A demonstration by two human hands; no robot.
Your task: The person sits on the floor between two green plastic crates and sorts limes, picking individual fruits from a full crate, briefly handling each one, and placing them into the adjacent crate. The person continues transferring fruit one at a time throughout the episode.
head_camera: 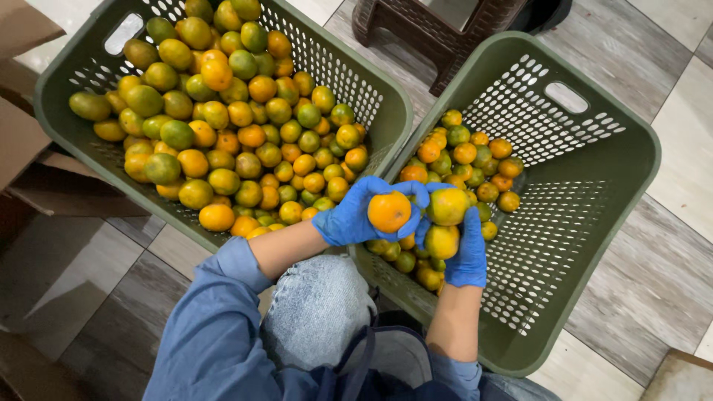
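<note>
Head view, looking straight down: a seated person in a blue long-sleeved shirt and pale denim works between two olive-green perforated plastic crates set on a grey and cream tiled floor. The left hand (355, 215), in a blue disposable glove, is curled about halfway closed around a round, fully orange citrus fruit (389, 212), fingers wrapped over its far side and thumb beneath. The right hand (466, 249), gloved alike, is cupped around two fruits at once: a yellow-green citrus fruit (448, 206) pinned under the fingertips and a second yellow-orange citrus fruit (442, 241) resting against the palm. Both hands hover over the near rim of the right-hand crate (594, 245), which is only partly filled, with a modest pile of small orange and green fruits (475, 163) gathered in its left corner. The left-hand crate (82, 70) is heaped nearly to the brim with mixed green, yellow and orange fruits (230, 126).

Judging by the hands, the work appears to be mid-sort, with fruit being held up and checked by colour over the emptier crate. The next move would seem to call for opening each hand low over a pile, so the fruit is set down without dropping or bruising, and for keeping the two fruits in the right hand from slipping apart.

A dark brown woven plastic stool (438, 30) stands beyond the crates, and brown cardboard boxes (22, 134) sit at the left edge.
</note>
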